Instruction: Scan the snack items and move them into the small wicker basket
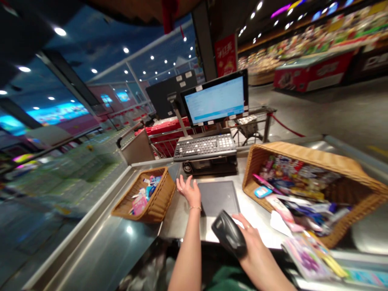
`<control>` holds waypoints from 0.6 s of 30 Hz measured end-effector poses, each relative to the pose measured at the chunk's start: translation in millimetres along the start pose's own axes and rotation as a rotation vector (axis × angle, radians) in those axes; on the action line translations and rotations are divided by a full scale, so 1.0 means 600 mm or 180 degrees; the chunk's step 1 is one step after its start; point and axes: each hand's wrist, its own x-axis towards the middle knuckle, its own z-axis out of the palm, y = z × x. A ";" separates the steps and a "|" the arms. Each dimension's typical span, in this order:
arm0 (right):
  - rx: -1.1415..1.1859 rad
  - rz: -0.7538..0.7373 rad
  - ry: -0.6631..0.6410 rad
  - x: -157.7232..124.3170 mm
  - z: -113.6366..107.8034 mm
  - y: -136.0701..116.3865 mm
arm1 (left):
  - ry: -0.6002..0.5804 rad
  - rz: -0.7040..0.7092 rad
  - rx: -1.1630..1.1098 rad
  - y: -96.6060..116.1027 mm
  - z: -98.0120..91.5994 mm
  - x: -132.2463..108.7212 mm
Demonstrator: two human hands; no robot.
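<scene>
Black handheld scanner gripped in the right hand, left hand open and apart by the dark glass plate. Small wicker basket and big wicker basket sit at opposite sides of the steel surface, probably for easy reach.

Steel checkout counter here, small stuff in wicker basket left, bigger wicker basket right, dark scanner plate between.
</scene>
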 end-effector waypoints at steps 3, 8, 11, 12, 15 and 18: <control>-0.0108 0.0016 -0.0091 -0.001 -0.002 0.004 | -0.0070 0.0028 -0.0016 0.007 0.005 -0.006; -0.0220 0.0057 -0.0238 0.001 -0.009 0.005 | -0.0158 0.0086 -0.0030 0.016 0.012 -0.015; -0.0309 0.0060 -0.0371 0.004 -0.013 0.004 | -0.0185 0.0125 -0.0042 0.021 0.016 -0.019; -0.0321 0.0060 -0.0350 0.004 -0.013 0.004 | -0.0196 0.0141 -0.0045 0.023 0.017 -0.021; -0.0315 0.0070 -0.0221 0.004 -0.013 0.004 | -0.0250 0.0189 -0.0043 0.029 0.022 -0.028; -0.0316 0.0133 -0.0323 0.004 -0.017 0.004 | -0.0322 0.0227 -0.0056 0.036 0.027 -0.035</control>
